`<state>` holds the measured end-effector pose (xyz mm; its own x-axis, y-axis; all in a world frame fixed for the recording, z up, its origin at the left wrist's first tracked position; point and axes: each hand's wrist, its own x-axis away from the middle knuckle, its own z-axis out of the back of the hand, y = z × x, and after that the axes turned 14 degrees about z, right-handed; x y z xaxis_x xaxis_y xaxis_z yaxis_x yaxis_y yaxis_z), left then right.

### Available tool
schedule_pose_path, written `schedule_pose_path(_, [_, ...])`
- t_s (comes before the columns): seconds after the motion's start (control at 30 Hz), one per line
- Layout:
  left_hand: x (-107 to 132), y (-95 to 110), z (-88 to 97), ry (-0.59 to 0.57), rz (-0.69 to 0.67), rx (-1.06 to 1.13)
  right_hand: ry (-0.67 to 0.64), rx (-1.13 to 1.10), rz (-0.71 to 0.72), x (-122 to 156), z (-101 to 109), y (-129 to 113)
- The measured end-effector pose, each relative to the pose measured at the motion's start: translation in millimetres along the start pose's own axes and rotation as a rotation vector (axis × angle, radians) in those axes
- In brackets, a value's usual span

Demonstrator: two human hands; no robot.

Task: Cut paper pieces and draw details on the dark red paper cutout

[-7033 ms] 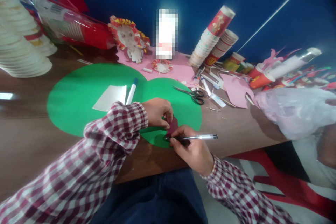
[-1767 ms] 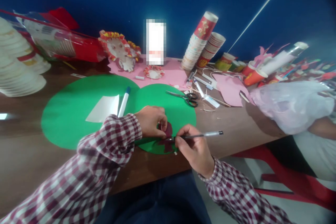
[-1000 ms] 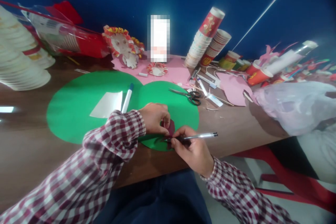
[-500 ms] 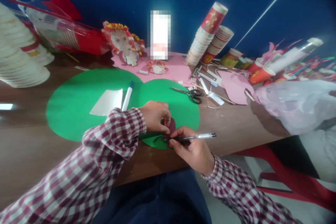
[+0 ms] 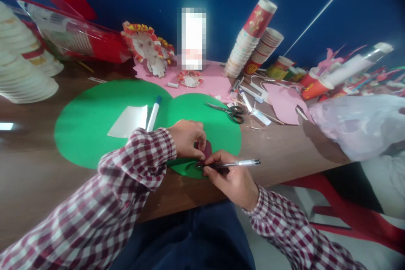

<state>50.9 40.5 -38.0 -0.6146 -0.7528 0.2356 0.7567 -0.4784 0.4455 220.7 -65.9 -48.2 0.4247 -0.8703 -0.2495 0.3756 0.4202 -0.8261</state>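
Pinched in my right hand (image 5: 236,183) is a pen (image 5: 240,163), its clear barrel and dark cap end pointing right. The tip end is near my left hand, over the lower edge of the green sheet (image 5: 95,126). My left hand (image 5: 188,139) has its fingers closed on a small dark maroon piece (image 5: 206,151), which lies partly hidden beneath both hands. Beside my left sleeve rest a white marker with a blue end (image 5: 153,114) and a curled white paper (image 5: 129,121). Black-handled scissors (image 5: 226,112) lie on the green sheet's right lobe.
Stacked paper cups (image 5: 242,50) lean at the back right, and more stacks (image 5: 23,71) stand at the left. Pink paper (image 5: 215,78), a paper lion-like craft (image 5: 145,50) and loose pens (image 5: 247,99) lie behind. A whitish plastic bag (image 5: 357,122) bulges at the right.
The view has shifted slightly, so the background sits a little higher. Both hands keep nearly the same hold on the pen and the maroon piece.
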Motion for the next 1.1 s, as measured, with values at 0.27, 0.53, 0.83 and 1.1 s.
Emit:
schedule_pose_path(0.27, [0.4, -0.1, 0.2, -0.002, -0.003, -0.001, -0.001, 0.013, 0.013, -0.1, 0.4, -0.1])
schedule_pose_path(0.53, [0.2, -0.2, -0.1, 0.001, -0.007, 0.007, -0.013, 0.017, 0.012, 0.6, -0.4, 1.4])
schedule_pose_path(0.83, [0.2, -0.2, -0.3, 0.006, -0.015, 0.002, -0.012, 0.036, 0.016, 0.8, -1.0, 1.5])
schedule_pose_path(1.1, [0.8, 0.6, 0.8, -0.003, -0.003, 0.009, -0.008, 0.038, 0.022, 1.4, -0.9, 1.9])
